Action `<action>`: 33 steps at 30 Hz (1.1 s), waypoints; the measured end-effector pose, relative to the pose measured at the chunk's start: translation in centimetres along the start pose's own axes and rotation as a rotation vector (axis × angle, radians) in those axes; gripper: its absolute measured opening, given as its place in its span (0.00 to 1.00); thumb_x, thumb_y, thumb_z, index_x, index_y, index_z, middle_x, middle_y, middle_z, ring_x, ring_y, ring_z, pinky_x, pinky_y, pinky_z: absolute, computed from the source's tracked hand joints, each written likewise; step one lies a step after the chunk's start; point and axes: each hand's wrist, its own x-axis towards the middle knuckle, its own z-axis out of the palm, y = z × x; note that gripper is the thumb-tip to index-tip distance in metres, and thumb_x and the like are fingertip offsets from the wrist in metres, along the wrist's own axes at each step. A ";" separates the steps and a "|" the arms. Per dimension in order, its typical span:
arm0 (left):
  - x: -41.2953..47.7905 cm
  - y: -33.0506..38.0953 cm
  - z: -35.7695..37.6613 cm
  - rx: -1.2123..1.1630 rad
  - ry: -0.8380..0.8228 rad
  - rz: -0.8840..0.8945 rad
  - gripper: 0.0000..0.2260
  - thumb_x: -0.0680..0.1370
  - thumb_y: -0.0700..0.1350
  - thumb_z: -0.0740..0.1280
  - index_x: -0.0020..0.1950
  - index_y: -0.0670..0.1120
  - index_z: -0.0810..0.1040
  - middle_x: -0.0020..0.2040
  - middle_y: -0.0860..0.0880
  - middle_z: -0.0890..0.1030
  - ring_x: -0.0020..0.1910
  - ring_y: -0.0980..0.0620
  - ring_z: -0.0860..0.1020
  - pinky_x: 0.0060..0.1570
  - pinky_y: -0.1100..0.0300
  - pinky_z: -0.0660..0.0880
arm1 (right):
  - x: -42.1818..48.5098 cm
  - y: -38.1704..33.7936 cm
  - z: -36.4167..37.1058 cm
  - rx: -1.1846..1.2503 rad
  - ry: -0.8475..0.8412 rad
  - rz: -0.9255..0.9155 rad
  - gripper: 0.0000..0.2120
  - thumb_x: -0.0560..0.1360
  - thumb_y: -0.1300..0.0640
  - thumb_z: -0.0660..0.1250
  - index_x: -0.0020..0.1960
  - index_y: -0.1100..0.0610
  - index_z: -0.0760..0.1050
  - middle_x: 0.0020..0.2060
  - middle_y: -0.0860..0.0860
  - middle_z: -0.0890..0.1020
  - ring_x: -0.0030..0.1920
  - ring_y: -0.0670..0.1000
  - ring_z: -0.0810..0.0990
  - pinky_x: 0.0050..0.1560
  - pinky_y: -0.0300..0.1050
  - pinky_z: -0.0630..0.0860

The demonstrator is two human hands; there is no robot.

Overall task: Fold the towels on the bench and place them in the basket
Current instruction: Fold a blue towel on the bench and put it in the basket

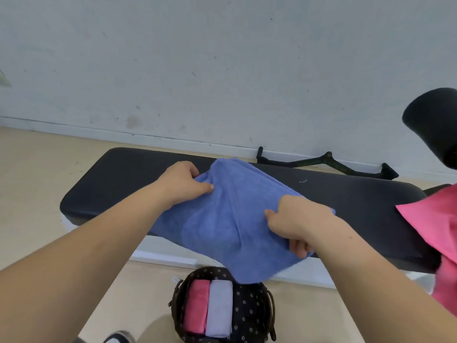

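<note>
A blue towel (pixel 222 219) lies across the middle of the black padded bench (pixel 111 184), its near corner hanging over the front edge above the basket (pixel 249 315). My left hand (pixel 183 181) pinches the towel's far left edge. My right hand (pixel 296 221) grips its right edge, fingers curled under the cloth. The dark patterned basket stands on the floor below, holding a folded pink towel (pixel 195 308) and a folded white towel (pixel 218 308) side by side. A pink towel (pixel 435 219) drapes over the bench's right end.
A black padded roller (pixel 435 125) juts in at the upper right. A black metal handle bar (pixel 329 162) lies on the floor against the white wall behind the bench. A shoe (pixel 118 337) shows at the bottom edge, left of the basket.
</note>
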 end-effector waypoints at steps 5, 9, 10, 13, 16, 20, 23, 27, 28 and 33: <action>-2.1 -0.8 -0.5 0.105 -0.114 0.111 0.03 0.77 0.48 0.70 0.49 0.52 0.80 0.44 0.52 0.84 0.45 0.52 0.83 0.50 0.50 0.82 | 1.4 -0.3 0.1 0.150 0.435 -0.106 0.16 0.81 0.41 0.58 0.49 0.53 0.76 0.44 0.48 0.80 0.44 0.53 0.79 0.39 0.45 0.71; -3.3 -1.3 -0.5 0.097 -0.113 0.168 0.01 0.78 0.47 0.70 0.47 0.53 0.80 0.43 0.55 0.83 0.43 0.55 0.81 0.45 0.56 0.80 | 3.9 -1.3 1.7 0.274 0.409 -0.264 0.20 0.81 0.43 0.61 0.69 0.52 0.72 0.62 0.50 0.78 0.64 0.55 0.75 0.58 0.53 0.76; -3.5 -1.6 -0.5 0.077 -0.097 0.165 0.01 0.78 0.47 0.70 0.47 0.54 0.80 0.43 0.55 0.83 0.43 0.54 0.81 0.46 0.56 0.80 | 4.4 -1.4 2.0 0.264 0.383 -0.261 0.21 0.81 0.43 0.61 0.70 0.52 0.71 0.63 0.51 0.77 0.65 0.56 0.74 0.60 0.53 0.75; -3.7 -2.2 -0.1 0.039 -0.055 0.145 0.03 0.78 0.47 0.69 0.50 0.53 0.79 0.45 0.54 0.83 0.46 0.52 0.82 0.50 0.50 0.82 | 5.3 -1.6 2.4 0.130 0.442 -0.221 0.18 0.81 0.44 0.62 0.67 0.52 0.74 0.59 0.51 0.77 0.61 0.55 0.74 0.51 0.50 0.75; -3.4 -2.4 0.0 0.010 -0.044 0.187 0.08 0.78 0.46 0.69 0.56 0.56 0.77 0.47 0.57 0.82 0.46 0.57 0.81 0.50 0.54 0.81 | 4.9 -1.3 1.7 0.081 0.381 -0.133 0.11 0.80 0.45 0.62 0.55 0.51 0.75 0.51 0.49 0.79 0.50 0.54 0.78 0.41 0.46 0.72; -2.8 -2.1 -0.3 -0.039 -0.069 0.271 0.13 0.78 0.44 0.69 0.58 0.60 0.74 0.47 0.57 0.81 0.45 0.59 0.80 0.46 0.60 0.78 | 3.6 0.6 -0.1 0.044 0.130 0.027 0.14 0.75 0.39 0.65 0.49 0.50 0.74 0.40 0.48 0.83 0.38 0.51 0.83 0.42 0.47 0.81; -2.4 -2.2 0.1 -0.009 -0.086 0.308 0.12 0.78 0.44 0.69 0.56 0.60 0.74 0.47 0.58 0.80 0.44 0.61 0.79 0.43 0.63 0.75 | 3.9 1.2 -0.3 0.140 0.135 0.044 0.17 0.72 0.37 0.68 0.47 0.51 0.76 0.35 0.48 0.84 0.36 0.52 0.85 0.47 0.54 0.85; -1.8 -2.5 0.6 0.086 -0.065 0.300 0.07 0.80 0.47 0.69 0.55 0.59 0.77 0.51 0.62 0.78 0.47 0.62 0.77 0.43 0.65 0.72 | 6.0 -0.2 1.0 0.554 0.353 -0.100 0.10 0.76 0.44 0.69 0.51 0.49 0.77 0.44 0.44 0.81 0.46 0.47 0.81 0.48 0.49 0.82; -1.6 -2.5 0.6 0.121 -0.057 0.293 0.07 0.80 0.49 0.69 0.55 0.59 0.77 0.52 0.62 0.78 0.48 0.61 0.77 0.44 0.64 0.72 | 6.6 -0.7 1.3 0.627 0.364 -0.113 0.09 0.76 0.46 0.69 0.53 0.49 0.77 0.45 0.44 0.80 0.47 0.47 0.81 0.47 0.47 0.80; -1.2 -2.7 0.5 0.208 -0.050 0.278 0.04 0.78 0.53 0.70 0.48 0.58 0.76 0.50 0.58 0.78 0.48 0.58 0.77 0.46 0.58 0.76 | 8.7 -2.1 1.7 0.858 0.365 -0.079 0.09 0.75 0.49 0.70 0.54 0.48 0.78 0.45 0.45 0.83 0.48 0.48 0.82 0.54 0.53 0.82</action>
